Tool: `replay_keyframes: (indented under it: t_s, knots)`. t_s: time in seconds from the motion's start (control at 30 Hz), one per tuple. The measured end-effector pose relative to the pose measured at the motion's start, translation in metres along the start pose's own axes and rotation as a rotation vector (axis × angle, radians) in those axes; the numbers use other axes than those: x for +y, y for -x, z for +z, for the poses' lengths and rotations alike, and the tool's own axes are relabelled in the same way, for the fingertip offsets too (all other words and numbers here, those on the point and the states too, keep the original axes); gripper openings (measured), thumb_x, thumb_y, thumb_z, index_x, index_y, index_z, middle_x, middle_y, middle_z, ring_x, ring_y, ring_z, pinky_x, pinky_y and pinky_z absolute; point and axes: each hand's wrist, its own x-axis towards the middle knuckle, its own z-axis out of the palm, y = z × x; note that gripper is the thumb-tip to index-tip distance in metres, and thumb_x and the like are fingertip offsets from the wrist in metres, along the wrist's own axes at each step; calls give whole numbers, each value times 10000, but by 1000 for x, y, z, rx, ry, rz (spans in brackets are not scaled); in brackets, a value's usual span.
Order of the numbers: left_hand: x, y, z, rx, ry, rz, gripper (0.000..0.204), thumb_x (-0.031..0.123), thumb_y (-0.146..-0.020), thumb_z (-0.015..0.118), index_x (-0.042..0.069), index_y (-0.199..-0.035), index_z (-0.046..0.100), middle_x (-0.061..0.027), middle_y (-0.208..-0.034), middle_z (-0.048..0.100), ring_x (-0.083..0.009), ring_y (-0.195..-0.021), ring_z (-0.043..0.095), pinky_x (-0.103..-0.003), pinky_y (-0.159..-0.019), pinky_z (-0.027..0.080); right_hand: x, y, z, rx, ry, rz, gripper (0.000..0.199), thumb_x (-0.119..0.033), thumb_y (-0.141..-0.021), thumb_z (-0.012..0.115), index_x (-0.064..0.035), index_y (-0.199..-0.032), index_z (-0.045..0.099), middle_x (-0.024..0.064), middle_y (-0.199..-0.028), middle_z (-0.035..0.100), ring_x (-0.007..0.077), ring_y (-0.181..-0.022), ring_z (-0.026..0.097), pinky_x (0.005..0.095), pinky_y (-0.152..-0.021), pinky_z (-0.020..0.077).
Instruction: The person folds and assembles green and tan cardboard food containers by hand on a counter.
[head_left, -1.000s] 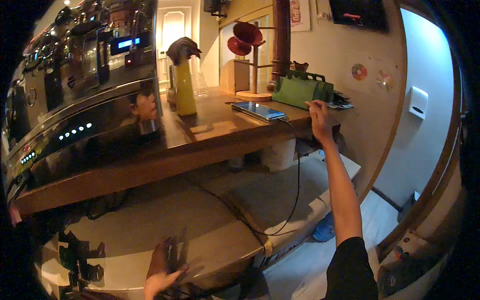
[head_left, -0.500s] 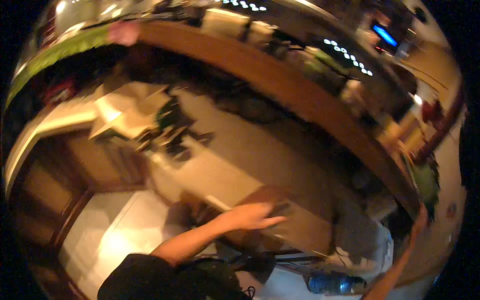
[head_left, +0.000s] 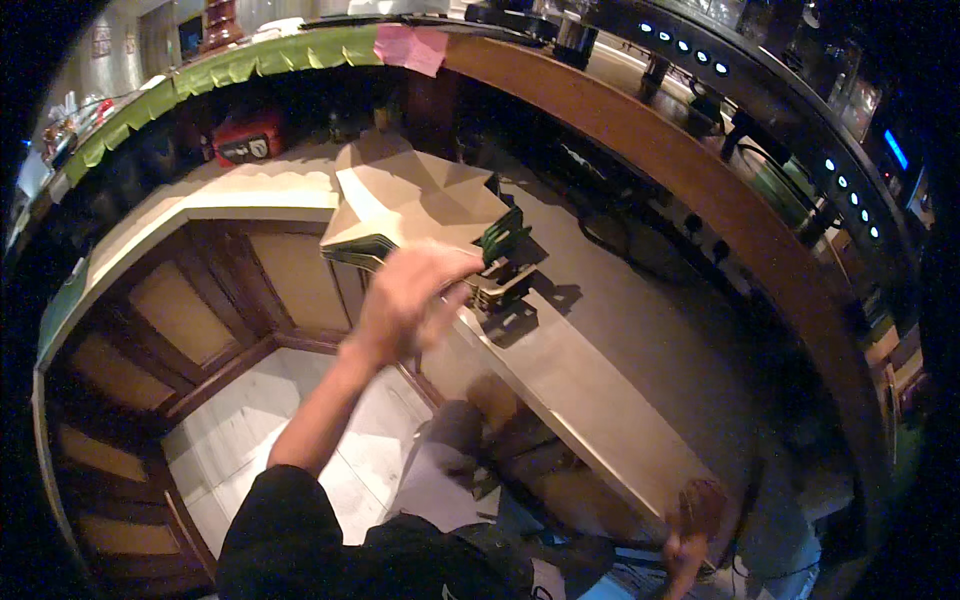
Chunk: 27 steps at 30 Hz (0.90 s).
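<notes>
the left hand (head_left: 410, 300) reaches, fingers loose, toward tan paper bags (head_left: 410, 205) stacked on a pale counter (head_left: 620, 330); grip unclear.

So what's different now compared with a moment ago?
The view has swung from the far end of the wooden counter to the lower worktop. The left hand has risen toward the stack of brown paper bags, blurred, grip unclear. The right hand, earlier stretched to the green box, now sits low by the worktop edge. The bags stayed put.
</notes>
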Motion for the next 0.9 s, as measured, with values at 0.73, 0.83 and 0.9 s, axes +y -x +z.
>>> replay_keyframes:
  t_s: [0.73, 0.83, 0.9]
  knots:
    - [-93, -42, -70, -669, -190, -243, 226, 19, -777, 678, 86, -992, 703, -130, -879, 716, -318, -835, 691, -393, -756, 533, -18, -21, -7, -35, -281, 90, 469, -166, -822, 727, -65, -1267, 617, 140, -1355, 575, 378, -1303, 491, 490, -1131, 369]
    - [-83, -55, -75, -606, -209, -199, 269, 0, -750, 694, 70, -1009, 681, -138, -913, 711, -316, -858, 691, -387, -779, 537, -19, -23, -6, -20, -287, 84, 467, -163, -802, 742, -64, -1243, 626, 136, -1338, 585, 372, -1278, 508, 483, -1121, 382]
    - [-70, -70, -85, -550, -185, -123, 281, -14, -741, 696, 62, -1011, 672, -144, -919, 707, -319, -862, 693, -386, -774, 543, -20, -23, -5, -7, -293, 84, 468, -157, -791, 749, -66, -1235, 629, 133, -1322, 596, 370, -1260, 521, 478, -1113, 391]
